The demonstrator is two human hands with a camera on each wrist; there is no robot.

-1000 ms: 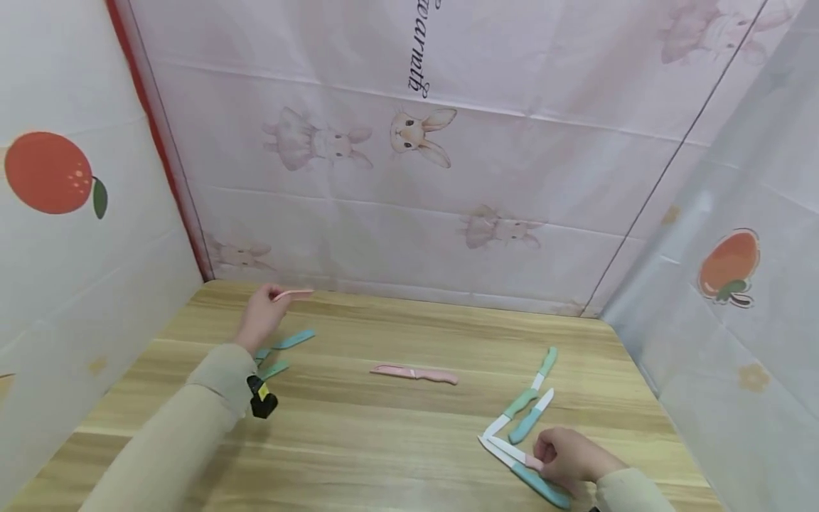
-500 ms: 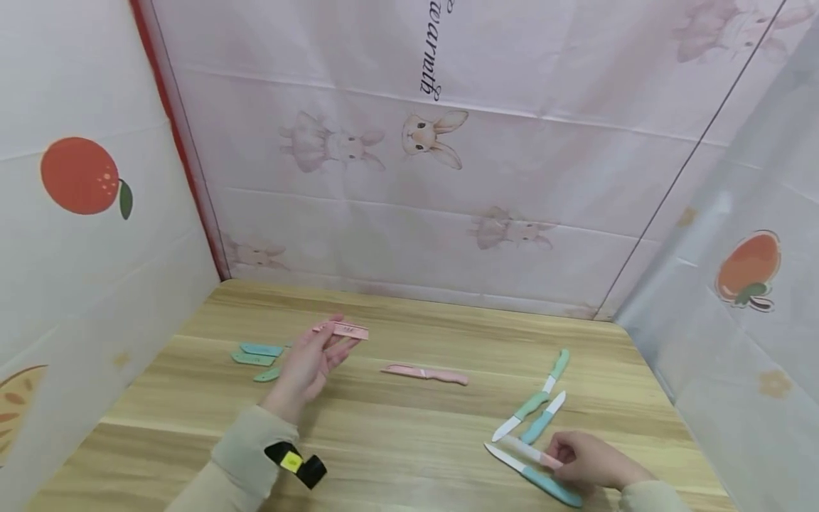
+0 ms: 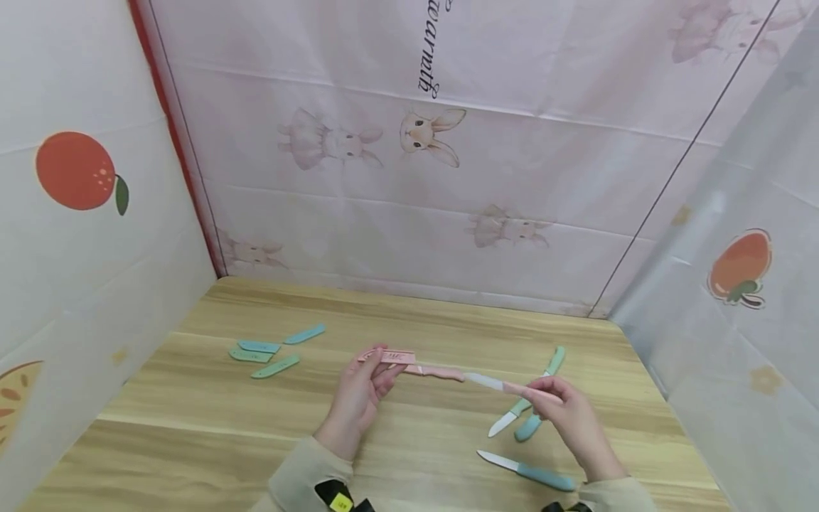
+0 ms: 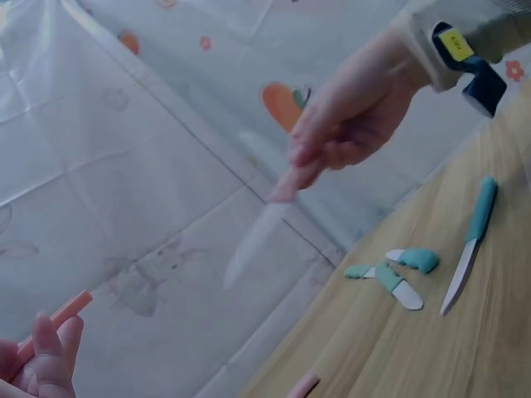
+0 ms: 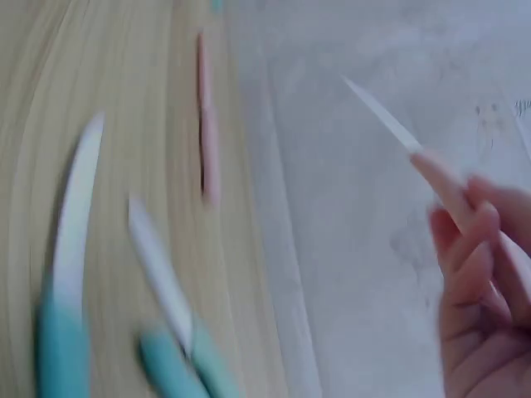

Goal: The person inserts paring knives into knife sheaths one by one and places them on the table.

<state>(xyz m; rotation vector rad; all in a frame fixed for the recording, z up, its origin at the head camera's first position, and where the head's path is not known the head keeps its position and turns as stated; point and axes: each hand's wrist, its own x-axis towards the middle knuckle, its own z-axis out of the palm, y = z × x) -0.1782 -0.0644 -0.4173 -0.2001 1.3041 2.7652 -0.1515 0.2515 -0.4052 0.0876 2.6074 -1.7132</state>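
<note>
Between thumb and fingers, my left hand [image 3: 358,398] pinches a pink knife sheath [image 3: 393,357] above the middle of the table. My right hand [image 3: 569,416] grips a pink-handled knife [image 5: 444,186] by its handle, its white blade pointing left toward the sheath; the two are apart. Under and behind the left hand lies a sheathed pink knife [image 3: 441,372], partly hidden in the head view. Below the right hand lies a blue-handled knife [image 3: 544,476]. Green-handled knives [image 3: 555,360] and a shorter blue-handled knife [image 3: 528,427] lie close by, partly covered by the held knife and hand.
Several loose blue and green sheaths [image 3: 275,366] lie at the left of the wooden table [image 3: 192,441]. Printed sheets hang as walls at the back [image 3: 358,242] and both sides.
My left hand has brought the pink sheath from the far left to the middle. My right hand has lifted the pink knife off the table and moved it up toward the sheath.
</note>
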